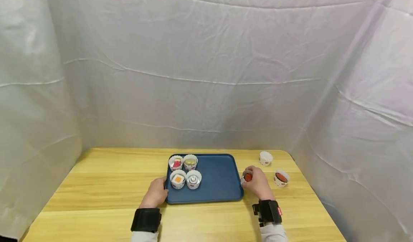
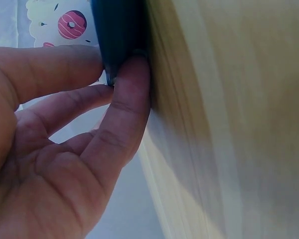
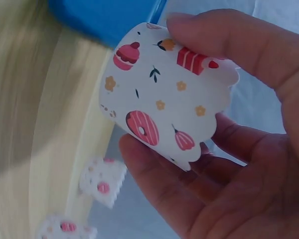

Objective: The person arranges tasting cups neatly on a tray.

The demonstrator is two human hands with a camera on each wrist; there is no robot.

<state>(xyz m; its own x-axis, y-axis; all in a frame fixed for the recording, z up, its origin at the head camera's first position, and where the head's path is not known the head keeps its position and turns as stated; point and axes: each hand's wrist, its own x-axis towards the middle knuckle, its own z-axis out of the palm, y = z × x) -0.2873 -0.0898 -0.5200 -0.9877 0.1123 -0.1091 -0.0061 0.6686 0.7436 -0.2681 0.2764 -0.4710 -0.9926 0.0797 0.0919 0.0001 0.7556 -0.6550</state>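
A blue tray (image 1: 214,177) lies on the table, and my left hand (image 1: 155,191) holds its left edge. The left wrist view shows that edge pinched between thumb and fingers. At the tray's right edge my right hand (image 1: 258,181) grips a white paper baking cup (image 3: 159,94) printed with cakes and donuts. Something red (image 1: 247,177) sits inside this cup. In the right wrist view, thumb and fingers press the cup from opposite sides. On the tray's left part stand several similar cups, one with an orange-and-white piece (image 1: 177,179), another with a white swirl (image 1: 193,180).
Beyond my right hand, one paper cup (image 1: 265,158) stands near the table's back edge. A second cup (image 1: 281,178) with red content is nearer, to the right. Pale hanging sheets (image 1: 206,102) enclose the wooden table (image 1: 109,184) at the back and sides.
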